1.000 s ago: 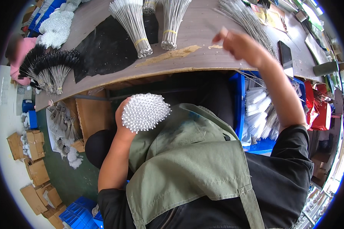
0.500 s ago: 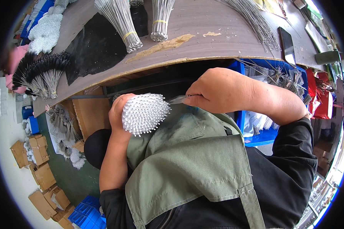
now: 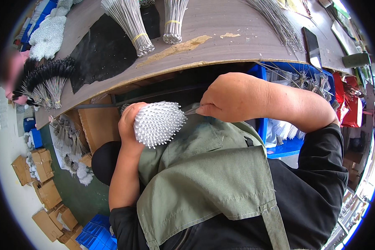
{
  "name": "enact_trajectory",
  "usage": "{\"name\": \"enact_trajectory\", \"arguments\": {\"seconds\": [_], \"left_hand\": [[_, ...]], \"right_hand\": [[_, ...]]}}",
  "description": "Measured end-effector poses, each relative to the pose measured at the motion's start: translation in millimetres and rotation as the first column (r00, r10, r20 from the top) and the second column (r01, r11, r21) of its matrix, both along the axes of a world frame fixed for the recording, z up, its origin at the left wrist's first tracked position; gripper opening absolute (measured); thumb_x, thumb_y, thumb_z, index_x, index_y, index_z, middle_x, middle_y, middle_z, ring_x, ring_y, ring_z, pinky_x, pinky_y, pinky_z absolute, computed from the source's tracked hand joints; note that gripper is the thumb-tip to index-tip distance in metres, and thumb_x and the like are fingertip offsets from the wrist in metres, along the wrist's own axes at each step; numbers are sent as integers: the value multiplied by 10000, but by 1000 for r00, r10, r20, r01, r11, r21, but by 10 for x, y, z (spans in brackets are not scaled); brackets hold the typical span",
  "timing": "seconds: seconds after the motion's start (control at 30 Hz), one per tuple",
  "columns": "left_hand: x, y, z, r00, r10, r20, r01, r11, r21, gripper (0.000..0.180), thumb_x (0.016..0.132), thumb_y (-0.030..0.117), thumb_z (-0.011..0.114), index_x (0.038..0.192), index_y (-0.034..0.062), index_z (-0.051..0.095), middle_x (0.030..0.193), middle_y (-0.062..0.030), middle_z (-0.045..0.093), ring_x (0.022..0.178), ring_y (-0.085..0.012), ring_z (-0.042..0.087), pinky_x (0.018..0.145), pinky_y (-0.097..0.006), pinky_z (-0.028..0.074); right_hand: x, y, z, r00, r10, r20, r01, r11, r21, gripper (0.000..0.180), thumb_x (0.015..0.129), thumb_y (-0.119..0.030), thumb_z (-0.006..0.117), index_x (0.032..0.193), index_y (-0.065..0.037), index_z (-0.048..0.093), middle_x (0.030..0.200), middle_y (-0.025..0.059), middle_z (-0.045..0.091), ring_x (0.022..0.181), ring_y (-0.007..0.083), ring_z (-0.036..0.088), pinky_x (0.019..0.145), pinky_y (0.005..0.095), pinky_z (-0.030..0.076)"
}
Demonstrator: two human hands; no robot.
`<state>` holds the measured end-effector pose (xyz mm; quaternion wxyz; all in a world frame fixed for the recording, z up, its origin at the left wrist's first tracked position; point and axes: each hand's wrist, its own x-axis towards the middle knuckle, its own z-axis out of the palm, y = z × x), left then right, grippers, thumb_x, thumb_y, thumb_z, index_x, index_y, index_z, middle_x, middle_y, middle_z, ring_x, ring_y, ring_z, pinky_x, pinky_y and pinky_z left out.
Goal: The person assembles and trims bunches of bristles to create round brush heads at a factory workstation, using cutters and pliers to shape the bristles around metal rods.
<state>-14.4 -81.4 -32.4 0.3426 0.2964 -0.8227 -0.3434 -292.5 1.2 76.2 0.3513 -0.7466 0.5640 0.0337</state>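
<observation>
My left hand (image 3: 128, 124) is wrapped around a thick bundle of thin white brushes (image 3: 160, 124), whose rounded white tips fan out toward the right. Most of their stems are hidden behind the hand and below the tips. My right hand (image 3: 231, 100) is closed in a pinch just right of the bundle. From its thumb and finger a thin, greyish, see-through strip (image 3: 191, 111) reaches to the edge of the white tips. What exactly the strip is, I cannot make out. Both hands are above the green apron (image 3: 204, 179), in front of the bench edge.
On the wooden bench (image 3: 229, 52) stand wire bundles (image 3: 139, 39) with yellow bands, beside a black sheet (image 3: 100, 54). Black-bristled brushes (image 3: 56, 79) lie at its left, a phone (image 3: 312, 48) at its right. A blue bin (image 3: 285, 150) with wire pieces is under the bench's right side.
My right hand has shifted slightly left, its fingertips closer to the white brush tips. The left hand and the bundle have hardly moved.
</observation>
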Motion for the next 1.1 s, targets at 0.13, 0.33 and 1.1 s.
{"name": "enact_trajectory", "arguments": {"seconds": [0.13,0.33,1.1], "left_hand": [[46,20,-78,997,79,-25,-75,989,130,351,680,68,696,1010,31,579,929,-122,651,853,-283,635,785,-353,496],[96,15,-115,993,116,21,-118,963,242,410,673,67,714,1058,45,578,955,-115,651,882,-277,630,800,-338,495],[-51,115,-154,990,135,-50,-85,832,548,221,789,-18,600,1010,-9,596,931,-78,648,852,-155,628,788,-290,509]], "right_hand": [[27,-22,77,993,58,-101,-56,998,18,338,942,-298,456,900,-61,693,793,121,667,788,312,637,743,392,514],[-73,-9,3,989,65,-135,-75,995,-70,361,951,-305,444,882,-18,652,758,160,647,784,324,633,707,401,507],[307,117,-720,730,-92,677,477,779,-408,215,671,-50,694,879,-14,650,838,130,612,788,314,613,694,374,512]]}}
